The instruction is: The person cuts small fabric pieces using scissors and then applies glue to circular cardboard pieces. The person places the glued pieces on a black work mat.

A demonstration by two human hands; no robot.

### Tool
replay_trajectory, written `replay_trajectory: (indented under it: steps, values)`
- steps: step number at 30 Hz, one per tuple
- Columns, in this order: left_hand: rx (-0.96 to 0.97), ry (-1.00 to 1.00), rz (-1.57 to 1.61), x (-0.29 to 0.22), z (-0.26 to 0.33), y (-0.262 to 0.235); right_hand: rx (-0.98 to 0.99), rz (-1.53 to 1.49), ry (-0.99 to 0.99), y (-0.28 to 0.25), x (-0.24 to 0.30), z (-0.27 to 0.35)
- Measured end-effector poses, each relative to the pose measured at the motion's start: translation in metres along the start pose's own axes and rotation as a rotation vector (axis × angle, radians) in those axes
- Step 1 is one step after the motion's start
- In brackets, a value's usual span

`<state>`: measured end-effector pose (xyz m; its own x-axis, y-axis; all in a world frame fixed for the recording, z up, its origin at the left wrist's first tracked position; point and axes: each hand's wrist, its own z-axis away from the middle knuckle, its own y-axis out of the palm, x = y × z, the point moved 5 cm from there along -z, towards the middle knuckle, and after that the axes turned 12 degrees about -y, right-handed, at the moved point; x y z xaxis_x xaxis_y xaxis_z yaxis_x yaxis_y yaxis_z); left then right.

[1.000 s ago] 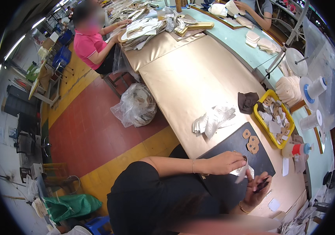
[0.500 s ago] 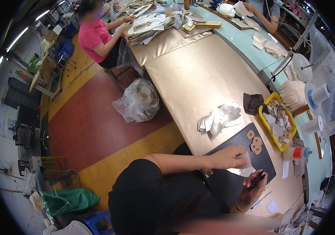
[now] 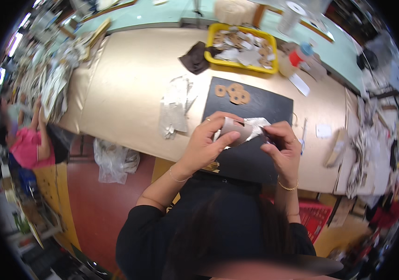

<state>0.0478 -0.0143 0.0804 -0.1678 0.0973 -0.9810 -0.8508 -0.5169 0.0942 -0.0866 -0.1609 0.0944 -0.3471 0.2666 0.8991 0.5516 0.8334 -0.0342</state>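
Head view, seen from above. Left hand [image 3: 206, 144] grasps a pale, curved piece [image 3: 235, 129] with a small cut-out, held over the near edge of the black mat [image 3: 274, 105]; a crumpled silvery sheet [image 3: 254, 126] lies against the piece. Right hand [image 3: 281, 147] is closed around a small dark tool [image 3: 268, 136], its tip touching the piece; what kind of tool cannot be told.

Progress, as a judgement: four tan rings [image 3: 234, 92] lie finished or sorted on the mat's far end, while the yellow tray [image 3: 242, 29] beyond it remains full of mixed tan and white pieces, so most of the work seems left.

Packages and labels: a red-bodied bottle with blue cap [image 3: 298, 55] stands right of the tray; a white slip [image 3: 298, 84] and a small white square [image 3: 323, 130] lie on the beige table [image 3: 125, 84]; a clear plastic bag [image 3: 112, 161] sits on the floor.
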Motion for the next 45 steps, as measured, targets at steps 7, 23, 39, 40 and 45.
replay_trajectory:
  steps: [7, 23, 39, 40, 45]
  values:
    - [0.085, 0.041, -0.1, -0.007, -0.005, 0.013, 0.084, 0.195, -0.018, -0.004, 0.014, -0.003]
    - [0.098, -0.035, 0.034, 0.002, -0.012, -0.009, 0.161, 0.329, -0.077, 0.022, 0.007, -0.022]
    - [-0.035, -0.032, -0.156, -0.002, 0.022, 0.028, 0.232, 0.126, -0.039, -0.001, 0.009, 0.003]
    - [-0.041, -0.026, -0.179, -0.002, 0.023, 0.03, 0.24, 0.128, -0.039, -0.003, 0.008, 0.005]
    - [-0.148, 0.106, -0.304, -0.006, 0.025, 0.039, 0.112, 0.13, -0.085, -0.021, 0.005, 0.011]
